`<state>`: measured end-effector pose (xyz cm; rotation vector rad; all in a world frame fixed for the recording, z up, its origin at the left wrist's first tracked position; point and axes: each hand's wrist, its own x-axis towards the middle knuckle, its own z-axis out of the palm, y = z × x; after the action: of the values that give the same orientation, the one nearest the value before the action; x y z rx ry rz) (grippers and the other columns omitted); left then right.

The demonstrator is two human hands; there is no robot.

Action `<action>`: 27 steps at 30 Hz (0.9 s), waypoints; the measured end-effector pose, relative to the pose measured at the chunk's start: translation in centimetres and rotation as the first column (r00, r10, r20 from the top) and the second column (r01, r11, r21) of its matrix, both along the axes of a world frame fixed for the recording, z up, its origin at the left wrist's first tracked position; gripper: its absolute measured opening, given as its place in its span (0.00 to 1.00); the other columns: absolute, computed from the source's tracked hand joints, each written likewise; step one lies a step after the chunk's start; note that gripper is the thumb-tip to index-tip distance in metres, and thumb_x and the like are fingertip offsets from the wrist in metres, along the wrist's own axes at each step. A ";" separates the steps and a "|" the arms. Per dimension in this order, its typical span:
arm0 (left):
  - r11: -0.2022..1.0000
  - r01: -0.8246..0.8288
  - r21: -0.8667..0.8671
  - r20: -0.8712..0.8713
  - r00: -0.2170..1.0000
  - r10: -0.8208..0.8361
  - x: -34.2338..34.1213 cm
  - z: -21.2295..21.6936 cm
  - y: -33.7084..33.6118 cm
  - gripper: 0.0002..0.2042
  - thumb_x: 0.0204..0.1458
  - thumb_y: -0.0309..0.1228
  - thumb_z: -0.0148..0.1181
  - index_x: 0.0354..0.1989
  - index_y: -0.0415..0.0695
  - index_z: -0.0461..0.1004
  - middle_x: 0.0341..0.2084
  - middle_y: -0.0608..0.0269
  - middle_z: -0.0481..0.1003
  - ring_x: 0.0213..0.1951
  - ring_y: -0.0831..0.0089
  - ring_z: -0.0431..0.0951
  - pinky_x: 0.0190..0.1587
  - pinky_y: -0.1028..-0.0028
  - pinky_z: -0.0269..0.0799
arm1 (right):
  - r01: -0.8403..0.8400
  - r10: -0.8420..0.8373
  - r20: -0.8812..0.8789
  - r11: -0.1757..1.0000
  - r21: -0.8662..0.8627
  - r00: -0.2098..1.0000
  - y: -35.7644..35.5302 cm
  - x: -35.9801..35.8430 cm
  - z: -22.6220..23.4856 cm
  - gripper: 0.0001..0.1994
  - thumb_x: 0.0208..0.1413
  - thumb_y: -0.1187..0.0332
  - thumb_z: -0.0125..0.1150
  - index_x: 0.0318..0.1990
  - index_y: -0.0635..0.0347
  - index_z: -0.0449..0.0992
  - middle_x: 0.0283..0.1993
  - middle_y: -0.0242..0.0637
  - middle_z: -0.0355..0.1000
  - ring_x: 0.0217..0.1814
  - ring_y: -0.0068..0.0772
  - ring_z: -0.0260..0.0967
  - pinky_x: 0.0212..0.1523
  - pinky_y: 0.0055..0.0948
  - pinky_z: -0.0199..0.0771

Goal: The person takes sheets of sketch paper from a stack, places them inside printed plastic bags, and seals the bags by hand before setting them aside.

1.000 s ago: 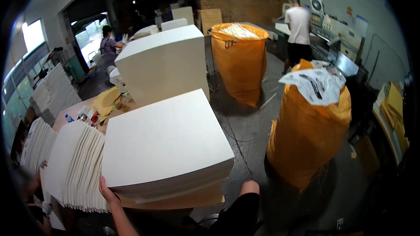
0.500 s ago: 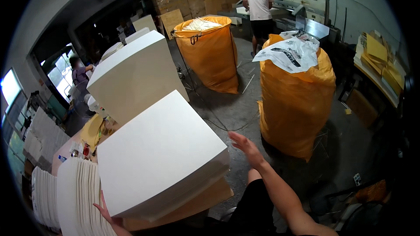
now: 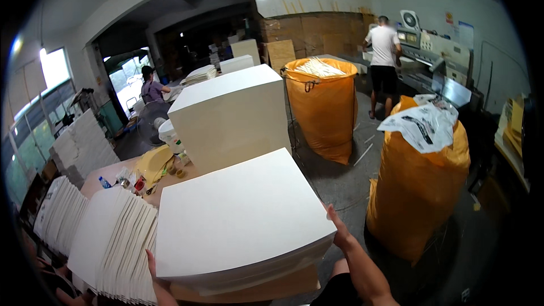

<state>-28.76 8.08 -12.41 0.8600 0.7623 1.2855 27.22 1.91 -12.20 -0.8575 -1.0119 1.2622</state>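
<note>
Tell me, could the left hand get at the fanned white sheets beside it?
Probably yes: the left hand, at the near white stack, is right beside the fanned white sheets, with nothing visible between.

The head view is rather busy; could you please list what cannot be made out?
In the head view:
Left hand: most of its fingers, hidden by the front white stack.
Rear white stack: part of its base, behind the front white stack.
Nearer orange bag: its contents, covered by white plastic.
Small items on the table: some too small to identify.
</note>
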 end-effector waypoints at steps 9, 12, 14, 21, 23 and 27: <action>0.726 -0.685 0.059 0.152 0.725 0.672 -4.5 -4.0 -1.2 0.32 0.69 0.56 0.38 0.60 0.38 0.71 0.57 0.52 0.76 0.58 0.61 0.75 0.62 0.61 0.69 | 0.224 -0.223 -0.105 0.975 -0.002 0.969 -0.4 -1.2 -1.7 0.42 0.70 0.36 0.34 0.72 0.69 0.59 0.71 0.47 0.64 0.74 0.41 0.58 0.74 0.39 0.52; 0.758 -0.632 0.161 0.056 0.773 0.633 0.8 -2.7 -4.0 0.32 0.67 0.54 0.41 0.64 0.36 0.70 0.56 0.50 0.76 0.59 0.58 0.74 0.63 0.63 0.66 | 0.383 -0.383 -0.035 0.923 0.023 0.923 -3.1 -1.4 -0.5 0.38 0.71 0.41 0.38 0.69 0.71 0.64 0.67 0.46 0.68 0.70 0.40 0.62 0.72 0.37 0.55; 0.677 -0.714 0.176 -0.102 0.671 0.734 3.0 -2.8 -4.5 0.31 0.66 0.51 0.43 0.62 0.35 0.71 0.56 0.50 0.75 0.58 0.59 0.74 0.62 0.63 0.65 | 0.418 -0.416 0.176 0.908 0.028 0.892 -4.3 -3.1 0.1 0.34 0.71 0.45 0.41 0.68 0.71 0.66 0.66 0.46 0.68 0.68 0.39 0.63 0.69 0.35 0.57; 0.641 -0.738 0.212 -0.129 0.629 0.767 3.5 -4.3 -4.1 0.28 0.64 0.46 0.47 0.61 0.34 0.72 0.56 0.51 0.74 0.57 0.59 0.73 0.61 0.64 0.65 | 0.540 -0.551 0.062 0.830 0.140 0.832 -3.7 -4.7 -0.3 0.29 0.67 0.55 0.43 0.65 0.73 0.68 0.62 0.46 0.71 0.64 0.37 0.65 0.66 0.32 0.59; 0.612 -0.753 0.244 -0.154 0.592 0.791 2.1 -5.4 -4.1 0.28 0.64 0.47 0.47 0.61 0.34 0.72 0.56 0.51 0.74 0.57 0.59 0.73 0.61 0.64 0.65 | 0.571 -0.580 0.038 0.809 0.139 0.813 -3.6 -5.1 -0.9 0.29 0.66 0.57 0.43 0.64 0.74 0.70 0.61 0.46 0.72 0.64 0.37 0.65 0.66 0.32 0.58; 0.659 -0.709 0.251 -0.076 0.664 0.744 2.6 -4.5 -5.0 0.28 0.66 0.47 0.45 0.62 0.34 0.71 0.57 0.51 0.73 0.59 0.60 0.71 0.62 0.63 0.64 | 0.611 -0.612 -0.026 0.783 0.117 0.790 -3.1 -5.9 -2.2 0.28 0.66 0.59 0.44 0.64 0.75 0.69 0.62 0.46 0.72 0.64 0.36 0.65 0.67 0.31 0.58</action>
<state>-26.15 3.03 -16.88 0.8592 1.2108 2.0609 21.37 -1.20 -14.45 -0.9966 -0.7158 0.6289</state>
